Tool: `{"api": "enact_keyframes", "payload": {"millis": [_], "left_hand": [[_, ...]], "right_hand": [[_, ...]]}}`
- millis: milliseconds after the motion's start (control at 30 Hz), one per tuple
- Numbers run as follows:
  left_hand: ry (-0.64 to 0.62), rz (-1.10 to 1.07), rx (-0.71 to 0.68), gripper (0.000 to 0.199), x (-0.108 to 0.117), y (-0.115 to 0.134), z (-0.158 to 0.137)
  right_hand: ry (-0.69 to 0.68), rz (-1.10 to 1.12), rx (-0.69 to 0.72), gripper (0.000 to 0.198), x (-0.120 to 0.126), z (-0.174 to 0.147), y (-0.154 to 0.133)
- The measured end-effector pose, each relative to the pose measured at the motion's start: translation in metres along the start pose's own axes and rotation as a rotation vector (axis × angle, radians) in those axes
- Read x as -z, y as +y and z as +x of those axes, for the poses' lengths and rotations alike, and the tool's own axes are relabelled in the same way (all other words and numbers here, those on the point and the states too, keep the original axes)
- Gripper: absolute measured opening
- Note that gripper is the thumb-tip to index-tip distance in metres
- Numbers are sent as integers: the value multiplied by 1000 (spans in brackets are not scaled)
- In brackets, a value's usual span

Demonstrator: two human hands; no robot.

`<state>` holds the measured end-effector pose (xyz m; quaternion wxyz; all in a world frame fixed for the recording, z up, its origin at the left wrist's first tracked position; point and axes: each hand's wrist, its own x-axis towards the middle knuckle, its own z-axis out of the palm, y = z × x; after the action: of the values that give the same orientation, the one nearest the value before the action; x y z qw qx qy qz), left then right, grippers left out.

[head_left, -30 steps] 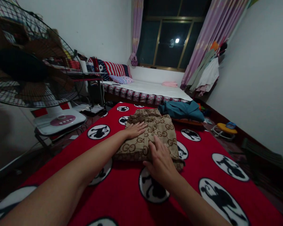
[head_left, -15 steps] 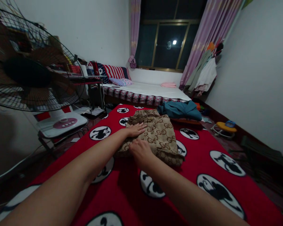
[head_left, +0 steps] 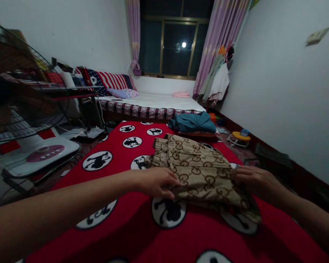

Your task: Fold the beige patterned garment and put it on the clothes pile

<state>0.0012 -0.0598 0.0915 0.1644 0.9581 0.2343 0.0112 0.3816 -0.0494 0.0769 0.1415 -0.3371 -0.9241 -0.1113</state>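
My left hand (head_left: pixel 156 181) and right hand (head_left: pixel 252 179) now off top, pinching near edge of folded brown garment (head_left: pixel 200 171); lift grip set.

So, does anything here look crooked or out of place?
Yes. The folded brown garment lies askew on the red blanket, between the left hand and right hand. A teal cloth sits crumpled beyond it.
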Motion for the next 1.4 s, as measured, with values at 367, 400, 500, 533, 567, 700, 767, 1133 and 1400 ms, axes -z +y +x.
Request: {"api": "enact_keyframes", "payload": {"millis": [367, 400, 500, 533, 567, 700, 767, 1133, 1400], "left_hand": [[435, 285, 336, 54, 44, -105, 87], [399, 287, 365, 53, 42, -123, 85], [281, 184, 343, 45, 31, -154, 72], [259, 148, 315, 46, 27, -158, 66], [246, 115, 289, 47, 24, -158, 59], [220, -6, 275, 55, 16, -142, 34], [197, -16, 282, 53, 13, -133, 24], [283, 154, 461, 45, -16, -72, -20], [346, -109, 670, 44, -23, 7, -68]], "right_hand": [[100, 13, -708, 64, -13, -48, -74], [79, 49, -759, 66, -15, -48, -73], [41, 179, -893, 66, -23, -45, -65], [33, 229, -927, 67, -25, -42, -62], [28, 283, -957, 69, -27, -38, -59], [58, 468, -1007, 79, -38, -18, -56], [94, 469, -998, 81, -44, -11, -55], [253, 456, -709, 52, -22, 23, -10], [303, 294, -551, 49, -20, 165, 35]]}}
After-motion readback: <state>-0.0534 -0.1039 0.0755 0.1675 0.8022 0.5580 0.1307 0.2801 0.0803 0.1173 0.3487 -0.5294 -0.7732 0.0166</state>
